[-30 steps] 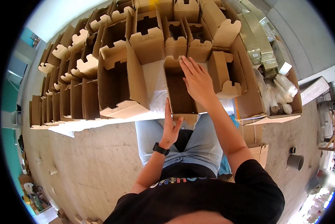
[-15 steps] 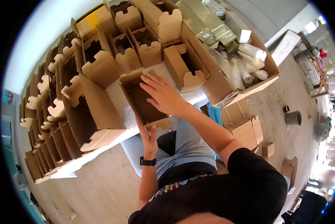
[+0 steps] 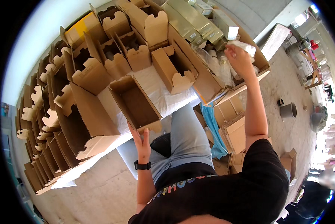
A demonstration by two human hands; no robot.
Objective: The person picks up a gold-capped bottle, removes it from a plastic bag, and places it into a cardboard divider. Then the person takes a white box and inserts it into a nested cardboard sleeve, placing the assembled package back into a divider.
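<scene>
An open brown cardboard box stands tilted on the white-covered table edge before me, and its inside looks bare. My left hand, with a black watch on its wrist, grips the box's near end, thumb against the outer wall. Over the large carton at the right, my right hand has its fingers curled against a bundle in clear plastic wrap. Whatever those fingers pinch is hidden. Wrapped bottles lie beneath and beside that hand.
Rows of open cardboard boxes fill the table's left and back. Another narrow box stands beside the carton. Gold boxes fill the carton's far part. Flattened cardboard and a grey bucket are on the floor.
My right hand has left the cardboard box's inside and moved right and away from me, to the wrapped bundles in the carton. The left hand still holds the box.
</scene>
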